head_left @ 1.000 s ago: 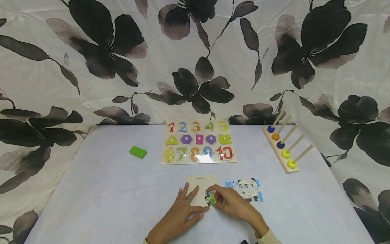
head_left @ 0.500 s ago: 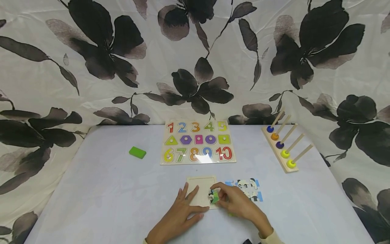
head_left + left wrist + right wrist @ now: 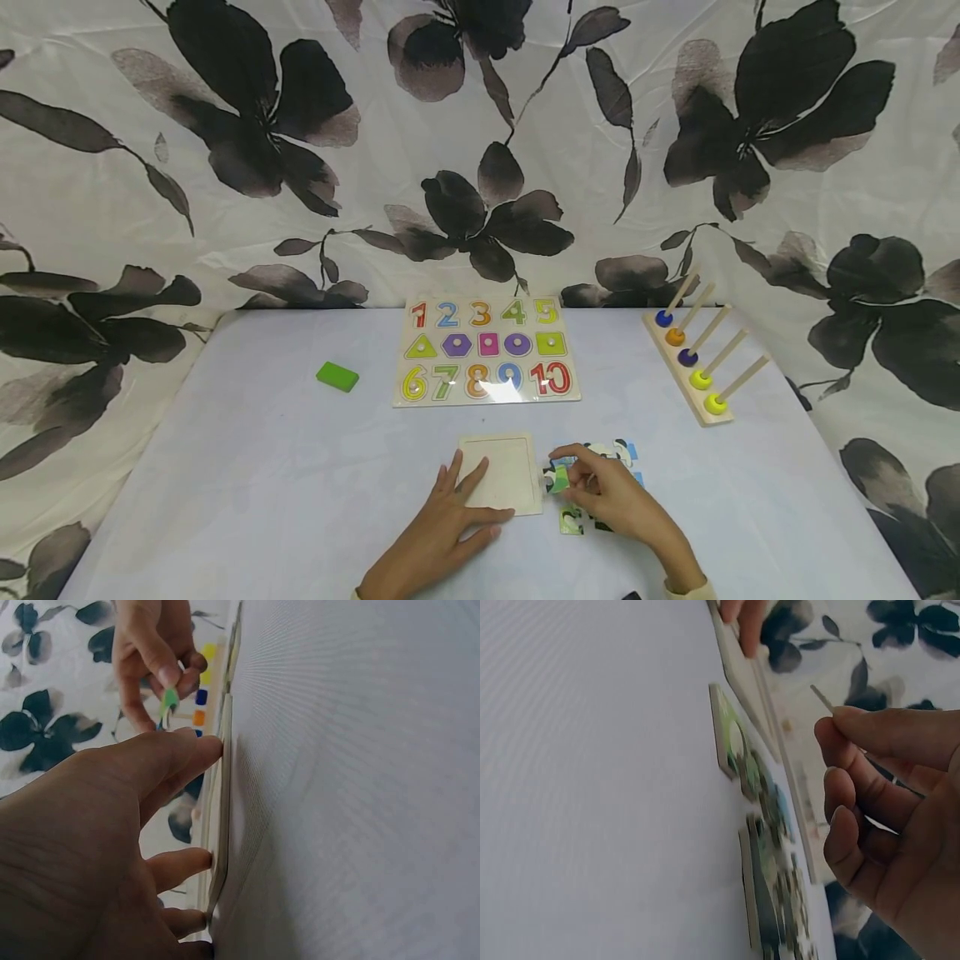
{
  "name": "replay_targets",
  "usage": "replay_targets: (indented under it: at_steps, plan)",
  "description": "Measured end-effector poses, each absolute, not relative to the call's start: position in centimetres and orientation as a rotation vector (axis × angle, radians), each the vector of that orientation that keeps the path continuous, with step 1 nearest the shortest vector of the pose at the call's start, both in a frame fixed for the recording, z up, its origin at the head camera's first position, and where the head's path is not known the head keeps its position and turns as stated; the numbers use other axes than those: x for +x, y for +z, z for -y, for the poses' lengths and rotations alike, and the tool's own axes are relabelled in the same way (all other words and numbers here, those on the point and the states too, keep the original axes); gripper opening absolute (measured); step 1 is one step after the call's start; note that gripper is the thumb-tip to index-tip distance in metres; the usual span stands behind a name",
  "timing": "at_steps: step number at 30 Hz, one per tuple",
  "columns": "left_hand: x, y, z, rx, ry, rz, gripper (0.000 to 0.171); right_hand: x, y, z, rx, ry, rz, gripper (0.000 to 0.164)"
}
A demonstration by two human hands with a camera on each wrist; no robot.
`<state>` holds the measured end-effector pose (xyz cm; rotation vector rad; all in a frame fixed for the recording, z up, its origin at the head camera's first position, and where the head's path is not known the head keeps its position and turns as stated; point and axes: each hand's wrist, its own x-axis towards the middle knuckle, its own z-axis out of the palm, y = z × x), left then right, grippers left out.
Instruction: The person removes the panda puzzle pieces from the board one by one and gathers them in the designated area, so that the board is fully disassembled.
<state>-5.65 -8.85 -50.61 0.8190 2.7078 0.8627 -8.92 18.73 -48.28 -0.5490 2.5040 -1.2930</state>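
Observation:
My left hand lies with spread, straight fingers on the shallow wooden puzzle tray, its fingertips at the tray's left and lower parts. To the right, my right hand pinches a green, black and white puzzle piece between thumb and fingers, just past the tray's right edge. In the right wrist view the piece is seen edge-on, raised above the table. Beneath and beyond that hand lie panda puzzle pieces, partly hidden by it. A green piece lies nearer the front.
Behind the tray is a number and shape board. A wooden rack with pegs and coloured beads stands at the back right. A green block lies at the left. A floral cloth hangs behind the table.
My right hand has moved right with the puzzle piece, from over the tray to beside it and over the panda pieces. A green piece near the front has come into view. My left hand stays put.

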Motion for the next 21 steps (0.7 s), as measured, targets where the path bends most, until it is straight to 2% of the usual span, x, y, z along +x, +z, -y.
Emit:
replay_targets:
  at_steps: [10,21]
  plan:
    - [-5.6,-50.8,8.8,0.809,0.88,-2.712,0.026,-8.0,-48.4,-22.1,-0.362,-1.365,-2.5,0.043]
    - [-5.6,-51.0,8.8,0.822,0.894,-2.727,0.026,-6.8,-48.9,-25.1,-0.339,-1.418,-2.496,0.044]
